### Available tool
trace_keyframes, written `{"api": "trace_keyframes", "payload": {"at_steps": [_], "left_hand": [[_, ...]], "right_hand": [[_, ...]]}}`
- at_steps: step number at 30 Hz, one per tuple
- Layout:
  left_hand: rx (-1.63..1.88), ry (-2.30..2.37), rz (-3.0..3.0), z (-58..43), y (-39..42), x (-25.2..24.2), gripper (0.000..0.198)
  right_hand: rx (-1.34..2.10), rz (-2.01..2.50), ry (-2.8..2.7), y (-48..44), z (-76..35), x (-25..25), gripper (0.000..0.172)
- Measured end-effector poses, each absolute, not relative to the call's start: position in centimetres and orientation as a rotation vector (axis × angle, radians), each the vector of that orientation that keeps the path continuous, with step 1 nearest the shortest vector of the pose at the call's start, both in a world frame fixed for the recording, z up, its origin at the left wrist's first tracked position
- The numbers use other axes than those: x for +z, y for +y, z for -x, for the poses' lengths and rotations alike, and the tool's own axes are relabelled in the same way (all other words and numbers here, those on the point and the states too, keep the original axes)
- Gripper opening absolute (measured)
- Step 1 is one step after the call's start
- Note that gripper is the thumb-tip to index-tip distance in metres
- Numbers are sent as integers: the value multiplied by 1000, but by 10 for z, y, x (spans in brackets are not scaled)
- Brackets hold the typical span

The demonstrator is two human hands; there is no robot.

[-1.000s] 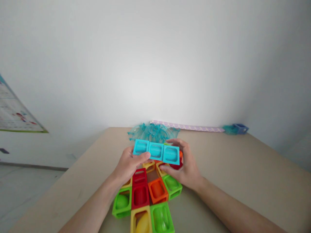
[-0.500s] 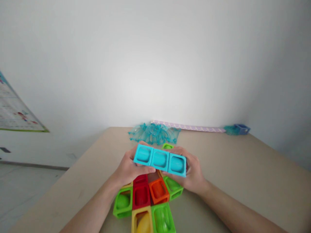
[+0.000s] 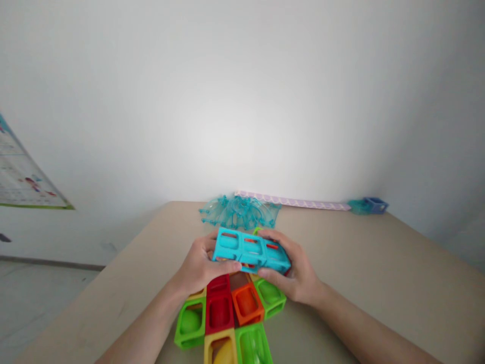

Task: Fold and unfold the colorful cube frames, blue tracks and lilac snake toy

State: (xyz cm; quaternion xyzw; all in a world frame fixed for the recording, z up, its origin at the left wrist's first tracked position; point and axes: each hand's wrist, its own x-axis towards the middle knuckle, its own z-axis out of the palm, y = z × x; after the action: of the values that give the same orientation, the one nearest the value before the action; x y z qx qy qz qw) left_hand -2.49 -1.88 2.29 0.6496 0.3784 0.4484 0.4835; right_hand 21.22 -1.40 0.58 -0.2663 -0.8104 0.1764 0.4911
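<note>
A turquoise strip of three joined hollow blocks point(image 3: 250, 251) is held between both hands above a cluster of coloured blocks point(image 3: 231, 313) on the tan table point(image 3: 379, 263). My left hand point(image 3: 197, 265) grips its left end with the thumb on the near edge. My right hand point(image 3: 293, 270) wraps round its right end. The strip is tilted so its slotted face points up. Red, orange, green and yellow blocks lie below, partly hidden by my hands.
A pile of clear turquoise plastic pieces point(image 3: 240, 212) lies at the table's far edge. A pale purple patterned strip point(image 3: 295, 201) runs along the wall. A small blue block point(image 3: 373, 205) sits at the far right corner. A poster point(image 3: 22, 177) hangs on the left.
The turquoise strip has been turned over in both hands, from its rounded-pocket face toward me to its slotted face up, and lowered closer to the block cluster.
</note>
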Motion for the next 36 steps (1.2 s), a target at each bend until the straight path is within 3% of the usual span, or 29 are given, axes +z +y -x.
{"api": "trace_keyframes", "payload": {"at_steps": [6,13,20,36], "left_hand": [[1078,907,-1623,25,-21,29,28],[1047,794,-1535,23,-22,31,56],[992,957,-1438,23,-19,25,29],[1068,965,-1403,19,-22,29,28]], "right_hand": [[414,694,-1918,-17,-208,7,52],[155,561,-2012,-15,-212,14,55],[-130,481,-2146,-11,-212,16,58],[-404,742,-2190,-24,-202,27,51]]}}
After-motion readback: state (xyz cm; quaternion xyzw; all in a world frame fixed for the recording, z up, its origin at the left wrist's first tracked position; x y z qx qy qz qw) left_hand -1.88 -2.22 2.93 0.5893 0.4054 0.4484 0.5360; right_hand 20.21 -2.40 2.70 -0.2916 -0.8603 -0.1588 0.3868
